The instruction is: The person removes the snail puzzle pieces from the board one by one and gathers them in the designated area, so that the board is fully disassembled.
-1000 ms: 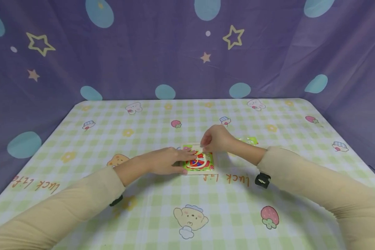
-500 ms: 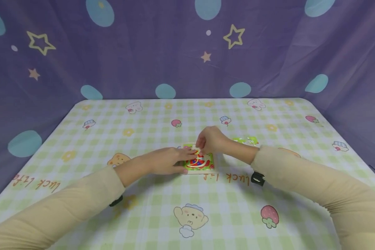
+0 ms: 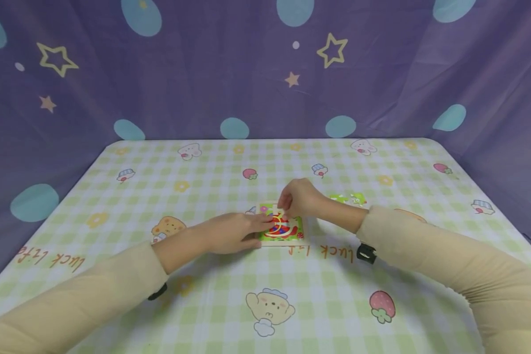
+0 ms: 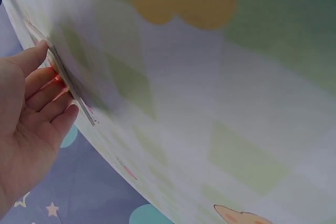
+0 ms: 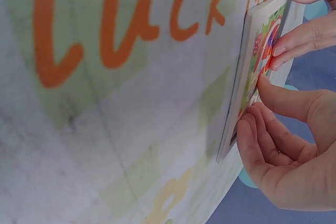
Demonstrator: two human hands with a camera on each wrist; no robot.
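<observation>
A small square jigsaw board [image 3: 294, 235] with a red, blue and green picture lies near the middle of the table. From the left, my left hand [image 3: 236, 232] rests straight fingers on its face, and the thumb [image 4: 35, 56] touches the near edge. My right hand [image 3: 303, 197] bends over the board's far right part with curled fingers. In the right wrist view, the thumb [image 5: 278, 95] and fingertips close around what seems a puzzle piece, mostly hidden, against the board. Pale bare backing shows at the board's top.
Green puzzle pieces [image 3: 354, 199] lie beyond my right forearm; part of that group is hidden. A checked cloth [image 3: 221, 305] with cartoon prints covers the table. A purple curtain [image 3: 194, 73] hangs behind the far edge.
My right hand moved slightly left over the board, then stayed there. My left hand drew back a little to the left, baring more of the picture.
</observation>
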